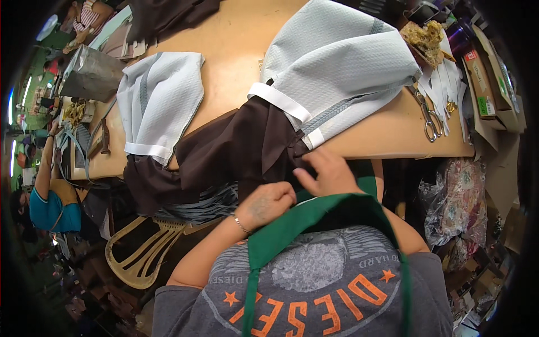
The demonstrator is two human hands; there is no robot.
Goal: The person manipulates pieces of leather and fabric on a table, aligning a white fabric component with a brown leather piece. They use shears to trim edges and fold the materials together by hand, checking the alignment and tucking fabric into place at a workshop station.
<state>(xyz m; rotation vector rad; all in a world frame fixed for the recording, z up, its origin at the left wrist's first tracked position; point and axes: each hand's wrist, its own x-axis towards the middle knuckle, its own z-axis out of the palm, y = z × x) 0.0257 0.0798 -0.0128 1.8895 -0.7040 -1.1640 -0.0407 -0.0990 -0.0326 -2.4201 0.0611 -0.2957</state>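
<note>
Just above my green apron [331, 216], my left hand [266, 205] is closed with its fingers curled in; whatever they may hold is hidden. My right hand [330, 175] has thumb and fingers apart, at the near edge of the dark brown fabric [247, 140]. That fabric drapes over the table edge and joins two pale grey textured fabric pieces. The larger piece [337, 62] lies up and to the right, with a white band [279, 102] and grey braided stripes. The smaller piece [163, 101] lies left, with its own white band [146, 150] along the bottom.
Scissors [428, 115] lie on the tan table [230, 33] at right, near white strips [443, 90] and a yellowish clump [424, 42]. Cardboard boxes [488, 78] stand far right. A plastic chair [149, 247] and grey strips [202, 203] are below left. Another person [56, 208] works at far left.
</note>
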